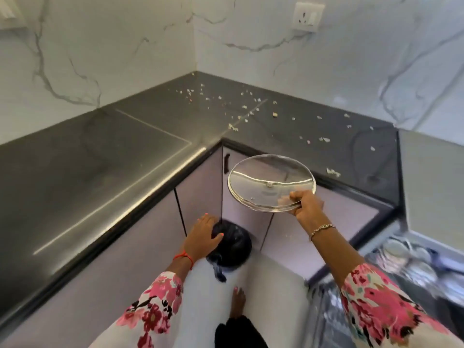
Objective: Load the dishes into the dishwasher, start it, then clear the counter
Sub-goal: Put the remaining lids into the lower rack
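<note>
right hand [307,207] pinches lid [268,182] rim, centre | left hand [203,234] rests on bin [233,244], lower centre | risk: edge-only grip may slip, glass lid falls and breaks

head view looks steeply down, close over counter [105,156] corner.

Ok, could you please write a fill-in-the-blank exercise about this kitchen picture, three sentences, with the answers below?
1. The right hand grips a lid made of clear ____.
2. The left hand rests on a ____ plastic bag low beside the cabinets.
3. Pale crumbs lie scattered on the dark kitchen ____.

Answers: glass; black; counter.
</note>
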